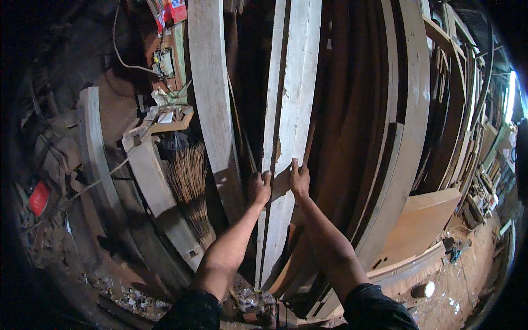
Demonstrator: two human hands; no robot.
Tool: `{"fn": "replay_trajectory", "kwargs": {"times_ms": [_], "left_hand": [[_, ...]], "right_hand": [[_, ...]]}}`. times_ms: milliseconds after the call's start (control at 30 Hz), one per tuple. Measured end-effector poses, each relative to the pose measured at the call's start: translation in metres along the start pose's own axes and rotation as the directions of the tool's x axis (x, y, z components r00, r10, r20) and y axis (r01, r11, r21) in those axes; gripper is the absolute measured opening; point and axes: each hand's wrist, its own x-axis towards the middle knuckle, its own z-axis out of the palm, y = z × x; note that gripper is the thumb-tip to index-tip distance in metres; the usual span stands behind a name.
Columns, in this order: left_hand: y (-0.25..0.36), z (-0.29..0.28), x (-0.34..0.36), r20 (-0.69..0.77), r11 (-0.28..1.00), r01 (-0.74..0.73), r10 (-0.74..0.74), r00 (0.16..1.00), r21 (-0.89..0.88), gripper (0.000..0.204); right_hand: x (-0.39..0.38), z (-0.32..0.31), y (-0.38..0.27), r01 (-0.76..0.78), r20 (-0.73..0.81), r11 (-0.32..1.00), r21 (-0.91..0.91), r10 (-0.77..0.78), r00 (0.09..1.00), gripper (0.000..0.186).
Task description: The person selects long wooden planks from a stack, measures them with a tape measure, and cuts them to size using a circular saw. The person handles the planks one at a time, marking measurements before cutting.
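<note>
Grips pale timber (301, 104) between left hand (260, 190) and right hand (300, 180).
Curls fingers around its edges, right of a broom (190, 173).

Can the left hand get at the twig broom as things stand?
Probably, if it lets go: the left hand is on the edge of the centre board. The twig broom shows largely uncovered, but another pale board stands between them in view; depth is hard to judge.

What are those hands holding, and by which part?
Tall pale timber, held by its long side edges: left hand at the left, right hand at the right.
</note>
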Motion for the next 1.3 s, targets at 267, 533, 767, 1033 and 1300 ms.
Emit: {"fn": "replay_trajectory", "kwargs": {"times_ms": [267,533,767,1033,1300], "left_hand": [[-0.052,-0.004,0.057,-0.001,0.976,-0.086,0.088,0.996,0.202,0.062],[-0.031,-0.073,0.093,0.454,0.991,-0.039,0.093,0.886,-0.126,0.074],[0.054,-0.173,0.204,-0.638,0.887,-0.103,0.400,0.658,0.449,0.134],[0.064,-0.168,0.225,-0.586,0.943,-0.077,0.264,0.766,0.324,0.145],[0.117,-0.144,0.113,-0.520,0.928,-0.113,0.296,0.801,0.354,0.140]], "right_hand": [[0.011,0.046,0.002,-0.137,0.153,0.984,-0.116,0.154,0.976,0.084],[0.000,0.068,0.019,-0.110,0.242,0.933,-0.341,0.201,0.949,0.089],[-0.004,0.071,0.039,-0.102,0.241,0.971,-0.216,0.154,0.958,0.084],[0.020,0.074,0.071,-0.089,0.208,0.944,-0.318,0.161,0.965,0.084],[0.004,0.071,-0.024,0.461,-0.023,0.874,-0.152,-0.470,0.882,0.088]]}}
